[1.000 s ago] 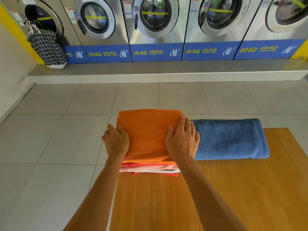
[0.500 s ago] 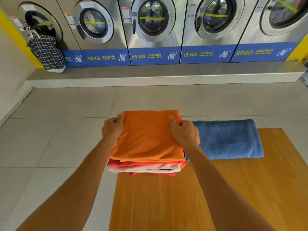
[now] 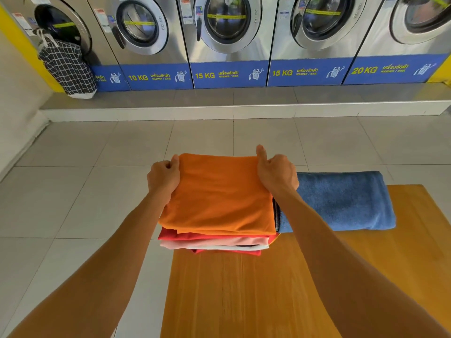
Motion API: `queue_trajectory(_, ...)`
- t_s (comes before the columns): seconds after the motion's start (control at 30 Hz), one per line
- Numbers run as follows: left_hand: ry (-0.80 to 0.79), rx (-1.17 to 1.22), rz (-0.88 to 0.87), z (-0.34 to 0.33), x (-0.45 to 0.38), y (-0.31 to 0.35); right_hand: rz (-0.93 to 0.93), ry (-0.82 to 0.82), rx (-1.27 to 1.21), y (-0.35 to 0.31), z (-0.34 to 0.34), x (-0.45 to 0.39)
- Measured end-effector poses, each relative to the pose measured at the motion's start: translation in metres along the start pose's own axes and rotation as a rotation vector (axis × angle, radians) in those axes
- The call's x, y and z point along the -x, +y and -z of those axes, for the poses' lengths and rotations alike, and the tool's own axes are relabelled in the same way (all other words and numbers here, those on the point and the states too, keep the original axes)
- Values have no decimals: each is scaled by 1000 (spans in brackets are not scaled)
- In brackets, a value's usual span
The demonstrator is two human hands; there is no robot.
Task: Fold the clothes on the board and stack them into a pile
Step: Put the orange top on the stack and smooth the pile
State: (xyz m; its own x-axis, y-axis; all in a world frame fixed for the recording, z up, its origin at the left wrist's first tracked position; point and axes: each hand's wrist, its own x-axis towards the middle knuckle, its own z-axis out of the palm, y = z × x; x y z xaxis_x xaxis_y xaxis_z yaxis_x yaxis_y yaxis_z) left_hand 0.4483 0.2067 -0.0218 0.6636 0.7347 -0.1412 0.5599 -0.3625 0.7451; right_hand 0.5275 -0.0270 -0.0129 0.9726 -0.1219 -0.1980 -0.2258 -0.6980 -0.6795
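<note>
Pile gripped at both sides, frame centre.
Left hand (image 3: 163, 178) and right hand (image 3: 277, 173) clamp the clothes stack (image 3: 217, 206), likely squaring it.

Both forearms are bare and extend forward from the lower corners, converging toward the centre. Left hand (image 3: 163, 178): back facing up, fingers curled into a closed grip on the left edge of the pile (image 3: 217, 198), knuckles raised. Right hand (image 3: 277, 172): clamped on the pile's right edge, thumb pointing forward and up, remaining 4 fingers hidden. Both wrists are straight.
</note>
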Motion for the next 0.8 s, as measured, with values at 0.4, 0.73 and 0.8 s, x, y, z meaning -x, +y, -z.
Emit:
queue_trajectory(0.4, 26, 20, 63, 12, 9, -1, -93, -57, -84, 2, -1, -15)
queue_trajectory(0.73, -312, 15, 75, 58, 88, -61, -59, -606, -160, 60, 61, 91)
queue_trajectory(0.8, -305, 126, 72, 59, 93, -63, -25, -603, -270, 67, 60, 101)
